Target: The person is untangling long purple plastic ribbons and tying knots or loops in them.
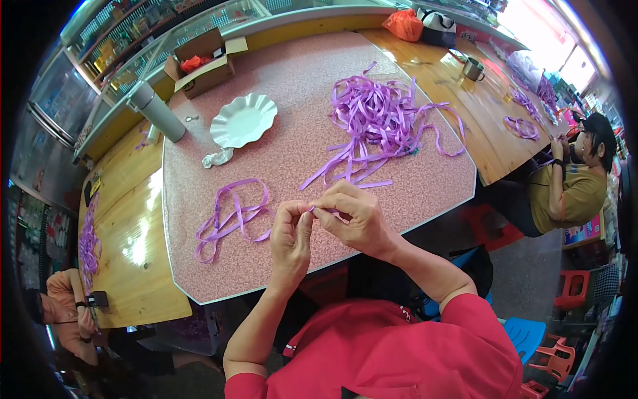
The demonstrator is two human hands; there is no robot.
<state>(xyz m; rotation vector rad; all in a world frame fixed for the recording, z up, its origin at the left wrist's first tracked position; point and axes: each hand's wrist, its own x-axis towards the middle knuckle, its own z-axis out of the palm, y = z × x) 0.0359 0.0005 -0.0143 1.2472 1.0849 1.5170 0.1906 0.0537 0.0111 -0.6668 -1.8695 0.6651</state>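
My left hand (291, 233) and my right hand (355, 218) meet over the near edge of the pink speckled table mat (292, 153). Thumbs and forefingers pinch a narrow purple ribbon between them; only a small bit shows at the fingertips, and the rest is hidden by the hands. To the left of my left hand lies a loose looped purple ribbon (217, 219), flat on the mat. Beyond my right hand sits a large tangled pile of purple ribbons (375, 113), with several ends trailing toward me.
A white scalloped plate (244, 121), a crumpled white tissue (218, 157), a grey bottle (157, 112) and an open cardboard box (205, 70) stand at the far left. A metal mug (473, 69) is at the far right. One person sits on each side, with purple ribbons nearby.
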